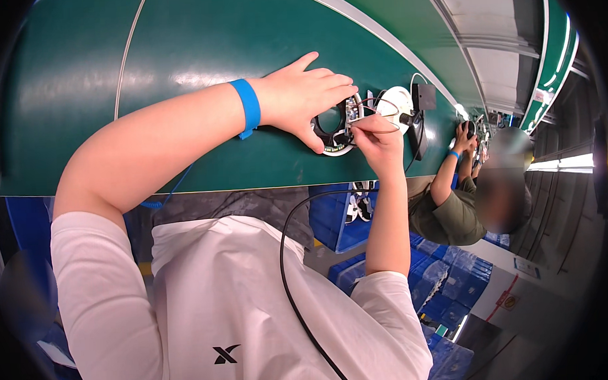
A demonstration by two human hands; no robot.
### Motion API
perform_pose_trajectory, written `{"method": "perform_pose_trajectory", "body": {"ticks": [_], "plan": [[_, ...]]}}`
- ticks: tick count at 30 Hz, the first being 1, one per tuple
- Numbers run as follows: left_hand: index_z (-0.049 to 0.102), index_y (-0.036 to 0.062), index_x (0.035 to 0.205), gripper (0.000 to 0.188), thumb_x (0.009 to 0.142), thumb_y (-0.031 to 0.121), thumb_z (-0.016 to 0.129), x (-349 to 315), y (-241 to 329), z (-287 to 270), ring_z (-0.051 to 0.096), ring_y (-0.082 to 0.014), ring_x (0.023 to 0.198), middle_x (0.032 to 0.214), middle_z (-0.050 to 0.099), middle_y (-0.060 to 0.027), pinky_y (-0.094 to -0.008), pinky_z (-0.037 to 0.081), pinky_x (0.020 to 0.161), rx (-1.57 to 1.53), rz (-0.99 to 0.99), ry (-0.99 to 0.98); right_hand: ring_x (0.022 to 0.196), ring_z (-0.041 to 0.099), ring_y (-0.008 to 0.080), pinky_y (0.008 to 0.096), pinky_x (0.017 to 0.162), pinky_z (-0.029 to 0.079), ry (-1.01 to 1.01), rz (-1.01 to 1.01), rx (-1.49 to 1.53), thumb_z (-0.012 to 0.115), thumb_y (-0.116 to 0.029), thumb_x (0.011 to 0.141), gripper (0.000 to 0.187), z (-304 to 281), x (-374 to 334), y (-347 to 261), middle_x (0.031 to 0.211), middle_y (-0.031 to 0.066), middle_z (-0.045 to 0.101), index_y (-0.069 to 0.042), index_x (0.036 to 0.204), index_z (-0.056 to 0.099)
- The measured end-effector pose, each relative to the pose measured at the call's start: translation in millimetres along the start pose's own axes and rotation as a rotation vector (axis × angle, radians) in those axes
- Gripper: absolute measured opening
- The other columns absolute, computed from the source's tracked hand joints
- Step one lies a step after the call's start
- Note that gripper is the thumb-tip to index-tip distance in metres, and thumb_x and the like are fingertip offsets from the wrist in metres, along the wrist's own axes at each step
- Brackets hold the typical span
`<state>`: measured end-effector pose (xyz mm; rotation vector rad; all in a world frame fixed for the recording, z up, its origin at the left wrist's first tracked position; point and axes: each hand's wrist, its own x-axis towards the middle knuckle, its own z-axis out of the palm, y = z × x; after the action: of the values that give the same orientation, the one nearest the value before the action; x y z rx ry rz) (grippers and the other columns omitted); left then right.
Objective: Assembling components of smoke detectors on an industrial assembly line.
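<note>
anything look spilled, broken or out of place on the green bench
Nothing stands out: no spill or obvious breakage shows. The ring-shaped unit between the left hand and right hand has its circuit board exposed; finer damage can't be told.

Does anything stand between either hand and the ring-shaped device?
Nothing visible does: the left hand spans the ring-shaped device, and the right hand is at its right side. Thin wires loop beside the right hand without visibly blocking it.

Desk (191, 33): green top, smooth, semi-gloss. On it, back from the near edge: ring-shaped housing (336, 153) and disc (389, 101), both smooth white plastic by their look. Below that edge: crate (344, 227), smooth blue plastic; shirt (220, 293), matt white cloth, creased.
</note>
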<state>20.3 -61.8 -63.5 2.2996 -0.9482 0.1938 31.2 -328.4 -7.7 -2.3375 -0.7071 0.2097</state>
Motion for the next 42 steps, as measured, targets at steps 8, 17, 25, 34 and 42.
{"method": "perform_pose_trajectory", "body": {"ticks": [8, 17, 25, 34, 42], "plan": [[0.034, 0.0051, 0.157, 0.111, 0.071, 0.056, 0.082, 2, -4, -4, 0.041, -0.0311, 0.145, 0.158, 0.042, -0.0172, -0.06, 0.017, 0.124, -0.042, 0.025, -0.045, 0.069, 0.067, 0.0201, 0.0293, 0.062, 0.052, 0.032, -0.216, -0.154, 0.075, 0.009, 0.076, 0.016, 2, 4, -2, 0.08, 0.0087, 0.07, -0.002, 0.087, 0.072], [0.035, 0.0042, 0.157, 0.112, 0.071, 0.057, 0.083, 1, -3, -5, 0.042, -0.029, 0.145, 0.157, 0.044, -0.0165, -0.0595, 0.018, 0.124, -0.031, 0.022, -0.045, 0.069, 0.068, 0.023, 0.0313, 0.062, 0.054, 0.006, -0.286, -0.202, 0.077, 0.01, 0.074, 0.018, 0, 6, -4, 0.081, 0.0094, 0.071, -0.001, 0.088, 0.071], [0.035, 0.0042, 0.157, 0.111, 0.071, 0.058, 0.082, 2, -2, -5, 0.042, -0.0294, 0.145, 0.157, 0.044, -0.0163, -0.0593, 0.018, 0.124, -0.019, 0.019, -0.05, 0.067, 0.066, 0.0255, 0.0334, 0.059, 0.051, -0.105, -0.294, -0.215, 0.075, 0.01, 0.075, 0.014, -4, 17, -10, 0.077, 0.0117, 0.069, 0.002, 0.085, 0.07], [0.036, 0.004, 0.156, 0.111, 0.071, 0.059, 0.081, 2, -2, -7, 0.042, -0.0289, 0.145, 0.158, 0.042, -0.0165, -0.0593, 0.017, 0.124, -0.024, 0.01, -0.07, 0.063, 0.064, 0.0213, 0.0326, 0.056, 0.049, -0.108, -0.291, -0.278, 0.075, 0.007, 0.08, 0.008, -3, 15, -12, 0.078, 0.0105, 0.068, 0.003, 0.086, 0.071], [0.036, 0.0038, 0.156, 0.111, 0.071, 0.058, 0.082, 1, -2, -8, 0.042, -0.0298, 0.145, 0.158, 0.042, -0.0173, -0.0595, 0.018, 0.124, -0.025, 0.017, -0.073, 0.062, 0.06, 0.0055, 0.0227, 0.06, 0.05, 0.031, 0.321, -0.07, 0.073, -0.006, 0.09, 0.012, 7, 8, -34, 0.07, 0.002, 0.068, 0.006, 0.088, 0.073]]}}
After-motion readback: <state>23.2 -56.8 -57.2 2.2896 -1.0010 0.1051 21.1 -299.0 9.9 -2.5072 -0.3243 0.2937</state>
